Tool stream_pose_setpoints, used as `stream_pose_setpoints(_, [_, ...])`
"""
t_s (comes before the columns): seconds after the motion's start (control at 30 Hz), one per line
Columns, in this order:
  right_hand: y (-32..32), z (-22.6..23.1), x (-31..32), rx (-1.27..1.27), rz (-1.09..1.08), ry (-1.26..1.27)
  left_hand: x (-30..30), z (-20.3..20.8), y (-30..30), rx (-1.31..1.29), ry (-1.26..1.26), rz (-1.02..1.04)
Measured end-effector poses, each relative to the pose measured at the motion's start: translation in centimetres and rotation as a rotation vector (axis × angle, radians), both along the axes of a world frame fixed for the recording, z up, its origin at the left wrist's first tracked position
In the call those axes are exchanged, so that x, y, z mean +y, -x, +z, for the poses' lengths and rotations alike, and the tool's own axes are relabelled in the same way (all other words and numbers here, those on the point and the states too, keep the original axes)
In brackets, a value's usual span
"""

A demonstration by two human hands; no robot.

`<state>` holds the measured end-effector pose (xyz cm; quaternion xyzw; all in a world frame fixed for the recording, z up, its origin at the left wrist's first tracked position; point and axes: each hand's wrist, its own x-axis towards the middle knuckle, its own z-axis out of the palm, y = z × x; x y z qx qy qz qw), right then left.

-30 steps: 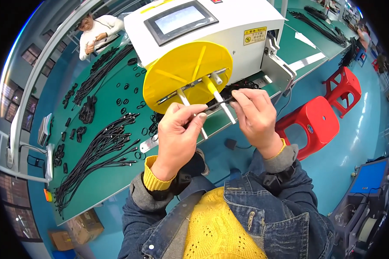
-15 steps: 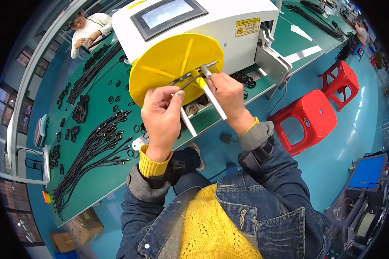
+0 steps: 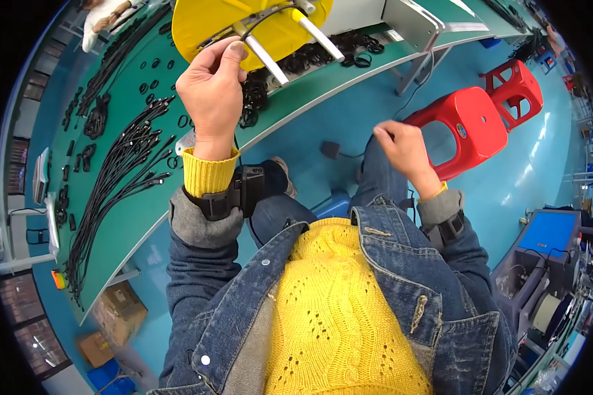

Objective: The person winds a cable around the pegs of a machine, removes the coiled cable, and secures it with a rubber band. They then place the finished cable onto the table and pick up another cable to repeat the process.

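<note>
My left hand is closed in a pinch on a black cable, beside the yellow disc of a machine. The cable runs across the disc's face, bent around the bases of two metal posts that stick out toward me. A thin black strand also hangs below my left hand. My right hand is away from the machine, above my right thigh and next to a red stool. Its fingers are curled in, with nothing visible in them.
Bundles of black cables and small black coils lie on the green table to the left. More coils sit under the disc. A foot pedal is on the floor. Cardboard boxes stand below the table; another person works at far left.
My right hand has left the post on the disc and moved down and right. My left hand stays at the cable, which now bends around the posts. The view has tilted downward.
</note>
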<state>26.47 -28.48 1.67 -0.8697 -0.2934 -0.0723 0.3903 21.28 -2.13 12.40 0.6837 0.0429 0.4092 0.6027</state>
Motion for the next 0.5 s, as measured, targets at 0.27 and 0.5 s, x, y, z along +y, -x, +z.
stream_pose_setpoints(0.27, [3.1, -1.8, -1.2, 0.261, 0.034, -0.006, -0.6, -0.5, 0.6, -0.013, 0.023, 0.070])
stream_pose_setpoints(0.5, [3.1, -1.6, -1.1, 0.202, 0.037, -0.018, -0.6, -1.8, 0.7, -0.045, 0.110, 0.063])
